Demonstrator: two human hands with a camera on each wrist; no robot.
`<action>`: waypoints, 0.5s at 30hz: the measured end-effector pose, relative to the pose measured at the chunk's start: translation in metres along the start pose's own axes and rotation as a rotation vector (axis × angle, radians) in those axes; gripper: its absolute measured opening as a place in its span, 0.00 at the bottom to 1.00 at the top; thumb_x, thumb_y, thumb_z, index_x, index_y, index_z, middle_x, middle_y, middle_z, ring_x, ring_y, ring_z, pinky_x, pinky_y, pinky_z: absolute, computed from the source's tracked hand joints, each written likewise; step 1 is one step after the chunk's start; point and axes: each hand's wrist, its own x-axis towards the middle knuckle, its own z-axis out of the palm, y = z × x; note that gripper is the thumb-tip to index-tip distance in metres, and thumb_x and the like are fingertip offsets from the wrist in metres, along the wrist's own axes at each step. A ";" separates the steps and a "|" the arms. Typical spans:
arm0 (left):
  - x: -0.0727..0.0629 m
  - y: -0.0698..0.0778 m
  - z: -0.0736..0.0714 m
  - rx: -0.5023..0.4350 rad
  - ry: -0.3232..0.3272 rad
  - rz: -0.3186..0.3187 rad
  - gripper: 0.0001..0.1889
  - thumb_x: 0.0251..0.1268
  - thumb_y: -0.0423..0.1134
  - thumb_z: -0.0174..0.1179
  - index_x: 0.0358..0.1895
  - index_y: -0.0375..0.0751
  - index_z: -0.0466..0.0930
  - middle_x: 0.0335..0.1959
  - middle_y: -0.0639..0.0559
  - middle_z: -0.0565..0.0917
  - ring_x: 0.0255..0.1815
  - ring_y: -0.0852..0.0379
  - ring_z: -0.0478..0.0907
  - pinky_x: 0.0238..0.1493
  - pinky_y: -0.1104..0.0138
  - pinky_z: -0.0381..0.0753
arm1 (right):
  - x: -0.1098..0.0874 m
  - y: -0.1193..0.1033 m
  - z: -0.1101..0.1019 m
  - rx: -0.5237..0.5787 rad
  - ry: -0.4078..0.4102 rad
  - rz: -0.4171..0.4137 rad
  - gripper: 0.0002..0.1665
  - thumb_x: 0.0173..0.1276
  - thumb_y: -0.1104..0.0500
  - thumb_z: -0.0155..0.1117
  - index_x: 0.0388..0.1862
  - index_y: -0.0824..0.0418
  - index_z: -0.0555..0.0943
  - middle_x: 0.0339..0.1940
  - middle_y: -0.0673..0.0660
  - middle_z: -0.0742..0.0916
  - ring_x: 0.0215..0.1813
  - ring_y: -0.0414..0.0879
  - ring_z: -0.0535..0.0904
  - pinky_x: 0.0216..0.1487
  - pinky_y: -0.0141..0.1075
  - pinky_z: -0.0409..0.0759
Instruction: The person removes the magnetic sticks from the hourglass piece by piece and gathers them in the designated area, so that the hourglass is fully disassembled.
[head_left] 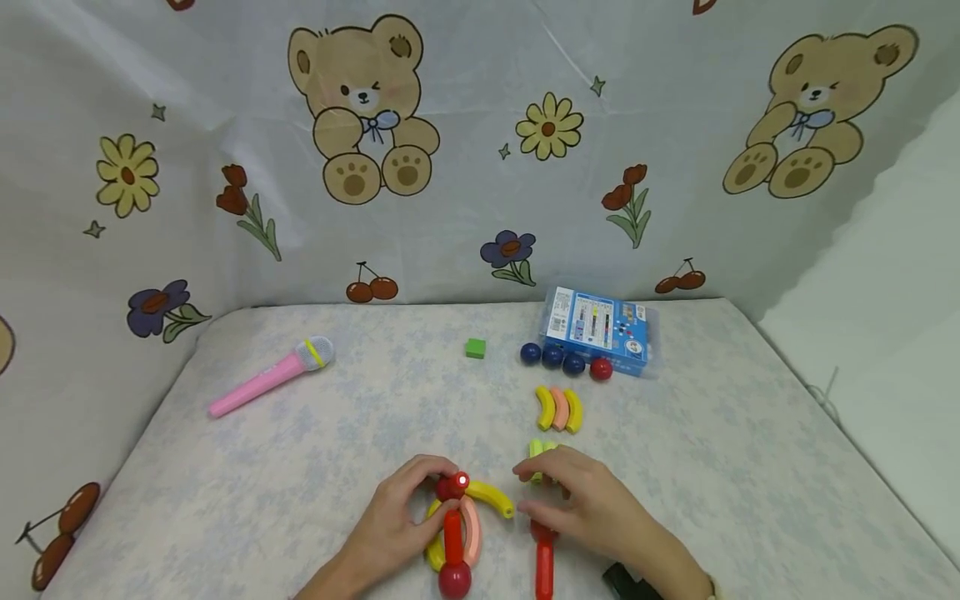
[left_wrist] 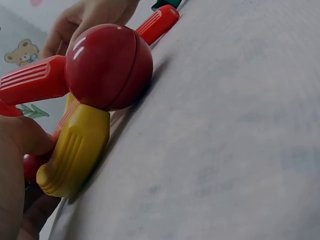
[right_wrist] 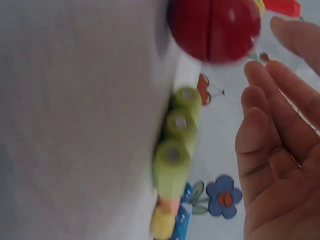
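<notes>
My left hand (head_left: 390, 521) grips a red ball (head_left: 444, 488) at the far end of a toy assembly of balls and rods. A curved yellow rod (head_left: 492, 497) sticks out to the right from that end. Nearer me, a curved pink rod (head_left: 472, 533) and another curved yellow rod (left_wrist: 77, 155) run to a red ball (left_wrist: 110, 67); a straight red rod (head_left: 453, 537) also meets it. My right hand (head_left: 596, 504) holds nothing, its thumb and fingers apart. Beneath its thumb lies a second red ball (right_wrist: 215, 27) with a straight red rod (head_left: 544, 571) beside it.
Light green short rods (right_wrist: 171, 162) lie just beyond my right hand. Farther back are curved yellow and pink rods (head_left: 559, 408), dark blue balls (head_left: 552, 357), a red ball (head_left: 601, 369) and a blue box (head_left: 600, 325). A green block (head_left: 476, 348) and pink microphone (head_left: 258, 383) stand apart leftward.
</notes>
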 end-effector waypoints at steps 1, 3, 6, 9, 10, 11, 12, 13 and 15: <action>0.001 -0.001 0.001 -0.005 -0.001 0.029 0.20 0.66 0.37 0.72 0.57 0.56 0.78 0.51 0.62 0.82 0.48 0.61 0.80 0.53 0.69 0.83 | 0.000 -0.002 0.003 -0.002 -0.018 -0.011 0.19 0.70 0.45 0.72 0.56 0.49 0.84 0.44 0.41 0.87 0.41 0.36 0.79 0.41 0.30 0.82; 0.001 -0.001 0.001 -0.019 -0.013 0.056 0.19 0.66 0.37 0.72 0.57 0.55 0.78 0.51 0.60 0.83 0.48 0.61 0.80 0.53 0.68 0.83 | -0.002 -0.003 0.007 -0.018 -0.036 -0.037 0.20 0.69 0.43 0.72 0.56 0.47 0.84 0.45 0.40 0.87 0.42 0.35 0.79 0.43 0.30 0.83; 0.001 -0.001 0.002 -0.041 -0.042 0.060 0.19 0.67 0.38 0.71 0.58 0.55 0.78 0.52 0.60 0.83 0.49 0.62 0.81 0.52 0.68 0.84 | -0.003 -0.004 0.011 -0.034 -0.035 -0.059 0.21 0.70 0.43 0.71 0.58 0.47 0.84 0.45 0.38 0.86 0.42 0.33 0.79 0.43 0.29 0.83; 0.000 0.000 0.001 -0.083 -0.073 0.049 0.18 0.69 0.39 0.69 0.59 0.55 0.77 0.53 0.59 0.83 0.50 0.61 0.82 0.52 0.67 0.85 | -0.003 -0.004 0.014 -0.040 -0.014 -0.058 0.20 0.71 0.43 0.70 0.58 0.47 0.84 0.44 0.36 0.85 0.40 0.33 0.78 0.41 0.28 0.82; 0.000 0.000 0.001 -0.095 -0.078 0.054 0.18 0.70 0.38 0.68 0.60 0.55 0.77 0.53 0.59 0.83 0.50 0.61 0.82 0.52 0.66 0.85 | -0.003 -0.004 0.014 -0.037 -0.012 -0.054 0.20 0.71 0.43 0.70 0.58 0.48 0.84 0.44 0.36 0.85 0.40 0.33 0.78 0.41 0.28 0.82; 0.000 0.001 0.000 -0.112 -0.087 0.044 0.18 0.70 0.39 0.68 0.60 0.54 0.77 0.54 0.58 0.83 0.51 0.60 0.83 0.53 0.66 0.85 | -0.002 -0.004 0.014 -0.037 -0.011 -0.051 0.20 0.72 0.43 0.69 0.57 0.48 0.84 0.44 0.35 0.85 0.40 0.32 0.78 0.40 0.28 0.82; 0.000 0.001 0.000 -0.130 -0.091 0.042 0.18 0.71 0.38 0.67 0.60 0.54 0.77 0.54 0.58 0.83 0.51 0.60 0.83 0.53 0.65 0.85 | -0.002 -0.004 0.015 -0.037 -0.013 -0.044 0.20 0.71 0.42 0.69 0.57 0.48 0.84 0.44 0.35 0.85 0.39 0.32 0.77 0.40 0.28 0.81; 0.000 0.001 0.000 -0.145 -0.095 0.035 0.18 0.71 0.38 0.67 0.60 0.53 0.77 0.53 0.57 0.83 0.52 0.59 0.83 0.54 0.65 0.85 | -0.002 -0.004 0.015 -0.034 -0.017 -0.037 0.19 0.71 0.42 0.69 0.57 0.47 0.85 0.43 0.35 0.85 0.39 0.32 0.77 0.40 0.28 0.81; -0.001 0.002 -0.001 -0.166 -0.098 0.026 0.17 0.71 0.39 0.67 0.60 0.52 0.77 0.53 0.56 0.83 0.52 0.58 0.83 0.54 0.64 0.85 | -0.002 -0.004 0.014 -0.026 -0.026 -0.026 0.19 0.71 0.42 0.69 0.56 0.48 0.85 0.43 0.36 0.85 0.39 0.31 0.77 0.40 0.27 0.81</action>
